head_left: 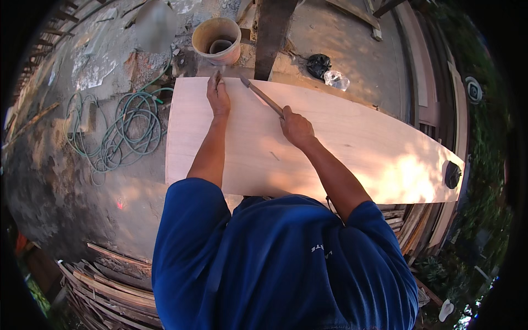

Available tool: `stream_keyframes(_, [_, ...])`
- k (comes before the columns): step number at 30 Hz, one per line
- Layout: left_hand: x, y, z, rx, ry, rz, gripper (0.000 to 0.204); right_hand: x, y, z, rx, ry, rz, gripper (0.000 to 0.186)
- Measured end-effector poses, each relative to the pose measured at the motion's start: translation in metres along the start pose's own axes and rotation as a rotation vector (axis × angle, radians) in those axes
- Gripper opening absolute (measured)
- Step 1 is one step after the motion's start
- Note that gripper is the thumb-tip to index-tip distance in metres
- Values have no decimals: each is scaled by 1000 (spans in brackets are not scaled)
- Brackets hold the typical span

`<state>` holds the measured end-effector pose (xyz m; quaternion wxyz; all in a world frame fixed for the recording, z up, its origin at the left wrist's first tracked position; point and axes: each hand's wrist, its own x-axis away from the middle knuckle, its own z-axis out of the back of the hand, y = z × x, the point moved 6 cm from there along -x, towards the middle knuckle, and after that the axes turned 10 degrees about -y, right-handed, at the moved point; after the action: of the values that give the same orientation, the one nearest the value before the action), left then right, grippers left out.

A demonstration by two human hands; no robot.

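Head view: nailing step, seemingly. Left hand [218, 96] pinching something small, likely a nail, at board's [352, 148] far edge; right hand [297, 127] clamped on hammer [263, 96]. Next: steady strike needed.

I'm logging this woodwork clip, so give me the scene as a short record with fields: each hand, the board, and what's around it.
Left hand: left hand pressed on the far edge of the plywood board, fingers at its rim
Right hand: right hand closed on the wooden handle of a hammer, head near the left fingers
Board: pale, lying flat, a dark round object at its right end
Around: bucket beyond the board, coiled green hose at left, stacked wood strips at lower left
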<state>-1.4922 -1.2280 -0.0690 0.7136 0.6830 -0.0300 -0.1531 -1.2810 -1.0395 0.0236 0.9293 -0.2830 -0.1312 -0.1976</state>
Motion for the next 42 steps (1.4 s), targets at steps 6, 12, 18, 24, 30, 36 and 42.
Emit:
stream_keyframes(6, [-1,2,7,-77,-74,-47,44,45,21,42,101,-311,-262,37])
stream_keyframes(12, [102,56,-36,-459,-673,-334,47,205,148,22,-103,-67,-442,38])
stream_keyframes(18, [228,100,-53,-824,-1099,-532,41,365,201,-56,-461,258,-709,39])
stream_keyframes(24, [228,100,-45,-771,-1025,-631,14,441,171,-107,-751,446,-849,38])
stream_keyframes(30, [231,104,-59,-1075,-1151,-756,13,480,154,-137,-847,526,-796,41])
stream_keyframes(36, [233,91,-63,-1249,-1243,-678,13,504,137,-155,-902,493,-767,40])
stream_keyframes(42, [232,101,-78,-1167,-1163,-425,20,544,121,-200,-1037,489,-852,39])
